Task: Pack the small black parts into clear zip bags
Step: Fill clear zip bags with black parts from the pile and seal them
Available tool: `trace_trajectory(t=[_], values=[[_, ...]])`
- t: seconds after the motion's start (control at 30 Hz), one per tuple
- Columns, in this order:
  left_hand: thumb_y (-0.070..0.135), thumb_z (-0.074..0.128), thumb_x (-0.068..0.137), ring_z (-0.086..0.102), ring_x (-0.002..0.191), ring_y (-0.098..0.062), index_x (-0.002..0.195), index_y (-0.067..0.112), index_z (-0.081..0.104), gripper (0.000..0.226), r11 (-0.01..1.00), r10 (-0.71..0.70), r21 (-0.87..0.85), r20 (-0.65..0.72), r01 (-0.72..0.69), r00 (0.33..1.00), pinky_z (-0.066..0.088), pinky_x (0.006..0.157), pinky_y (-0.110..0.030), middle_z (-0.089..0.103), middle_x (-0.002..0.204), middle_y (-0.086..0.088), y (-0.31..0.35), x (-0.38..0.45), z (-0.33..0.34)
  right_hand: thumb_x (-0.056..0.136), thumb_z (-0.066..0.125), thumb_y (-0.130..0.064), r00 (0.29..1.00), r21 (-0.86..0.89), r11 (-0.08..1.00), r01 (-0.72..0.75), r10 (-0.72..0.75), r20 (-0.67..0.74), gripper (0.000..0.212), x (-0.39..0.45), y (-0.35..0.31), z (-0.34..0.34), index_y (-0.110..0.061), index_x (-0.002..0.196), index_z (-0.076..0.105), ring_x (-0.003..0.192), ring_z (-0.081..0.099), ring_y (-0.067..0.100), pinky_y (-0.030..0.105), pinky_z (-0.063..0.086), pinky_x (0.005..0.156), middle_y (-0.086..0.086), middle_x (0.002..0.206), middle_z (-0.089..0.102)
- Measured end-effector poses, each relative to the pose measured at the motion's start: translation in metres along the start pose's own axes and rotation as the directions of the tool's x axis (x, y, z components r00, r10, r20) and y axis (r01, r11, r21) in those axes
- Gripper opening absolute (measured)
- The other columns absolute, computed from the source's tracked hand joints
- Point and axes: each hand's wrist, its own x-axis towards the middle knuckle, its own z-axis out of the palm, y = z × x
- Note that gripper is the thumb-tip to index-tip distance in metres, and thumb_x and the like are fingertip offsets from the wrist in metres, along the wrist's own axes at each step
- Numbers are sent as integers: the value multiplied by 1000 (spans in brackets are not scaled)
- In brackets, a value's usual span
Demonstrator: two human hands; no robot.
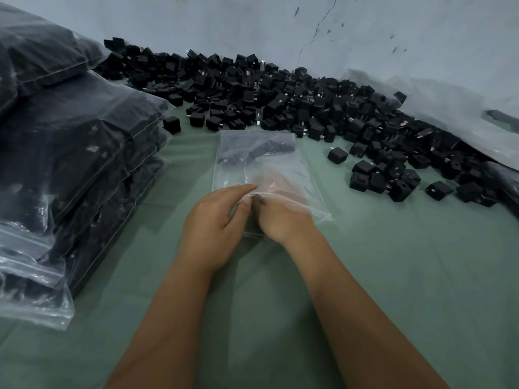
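While the bag mouth is being worked:
Left hand (216, 217): the near edge of the clear bag (261, 169) is being pinched.
Right hand (280, 217): fingers are being slid inside; grasp cannot be told.
Parts (280, 96): being left heaped far and right.
Advice: the mouth is best being held wide.

This looks like a small packing workshop. A bench (393, 276) with green cover carries a big heap of black parts (280, 91), filled zip bags (70, 164) are stacked at the left, and behind stands a bare, cracked, probably plastered wall (224, 21).
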Motion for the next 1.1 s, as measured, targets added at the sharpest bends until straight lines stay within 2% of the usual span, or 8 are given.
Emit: trace_trajectory(t=[0.1,0.17,0.27,0.37,0.47,0.57,0.77,1.1], values=[[42,39,94,61,110,-11,120,30,67,40,997,-73,22,73,72,995,48,90,-30,70,117,10,-1,0,1,84,44,-14,886,-101,955,279,-296,-356,21,-36,11,-2,-12,81,65,72,58,23,33,48,66,2,79,65],[45,39,94,63,104,-17,117,33,68,38,993,-95,79,132,85,987,47,82,-31,71,112,7,-4,0,2,73,45,-4,664,-225,882,413,-461,-588,19,-49,18,-11,-7,62,61,52,50,26,33,42,48,6,59,57],[36,48,100,62,103,-17,115,35,68,25,989,-97,132,187,73,978,42,78,-27,71,111,7,-9,0,4,69,46,4,468,-170,938,303,-302,-830,18,-49,44,-31,-3,66,63,56,51,27,38,42,52,9,63,57],[31,50,99,61,101,-15,112,33,70,23,990,-77,132,196,52,978,42,78,-27,71,107,7,-8,0,4,75,48,-3,506,175,983,-49,175,-844,38,-48,92,-48,-8,108,67,99,55,32,40,45,84,13,106,62],[37,45,92,60,95,-15,105,30,71,30,993,-53,117,189,31,981,45,78,-31,71,98,6,-7,1,4,85,51,-13,525,341,828,-445,549,-650,69,-48,133,-58,-32,147,30,138,25,34,46,26,111,16,152,26],[39,43,87,59,91,-15,102,28,71,34,993,-51,116,192,29,980,45,78,-32,69,92,6,-9,3,5,87,46,-27,608,284,733,-618,675,-418,77,-42,147,-57,-40,151,6,141,25,31,52,17,115,11,158,18],[36,46,85,54,86,-9,96,25,70,29,993,-18,116,171,-2,985,40,72,-24,69,88,6,-14,5,7,83,65,-20,751,342,901,-268,418,-512,34,-40,142,-46,-41,110,60,86,57,7,22,45,69,-9,106,63],[32,52,90,56,94,-14,101,30,72,23,994,-35,111,187,14,982,33,72,-23,69,95,7,-12,5,7,81,57,-14,603,529,843,-91,470,-645,28,-43,111,-32,-35,86,38,58,47,3,28,41,56,-12,69,51]])
